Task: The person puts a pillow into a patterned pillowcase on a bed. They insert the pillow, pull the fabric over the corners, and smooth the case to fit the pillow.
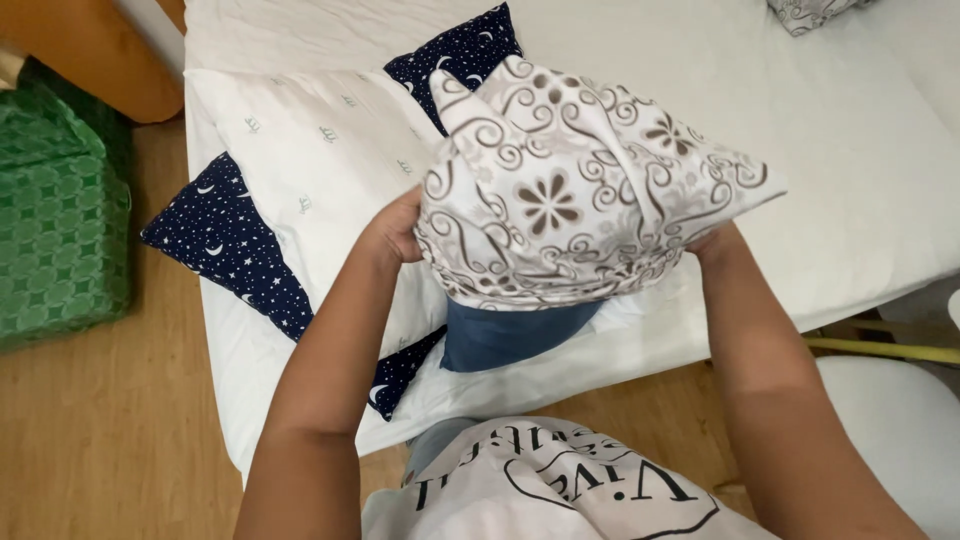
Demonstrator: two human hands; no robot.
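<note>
A patterned pillowcase (570, 190), white with brown swirls and flowers, is held up in the air over the near edge of a bed, in the middle of the view. It is partly pulled over a blue pillow (510, 335), whose lower end sticks out below the case's open edge and hangs just above the mattress. The top corners of the case stand up in loose points.

The left hand (392, 232) grips the left edge of the pillowcase, fingers curled and clamped on the fabric. The right hand (712, 245) is at the right edge, mostly hidden behind the cloth; it seems to clasp the fabric too, though its fingers cannot be seen clearly. Both bare forearms reach up from the bottom of the view.

Beneath and to the left, a flat white pillow (310, 150) with dark blue starry ends lies on the bed's white sheet (850, 150). A second piece of the swirl-patterned cloth (805, 12) shows at the top right corner. The person's white printed shirt (560, 490) fills the bottom centre. A green patterned bag (60, 200) stands on the wooden floor (110, 440) to the left of the bed
</note>
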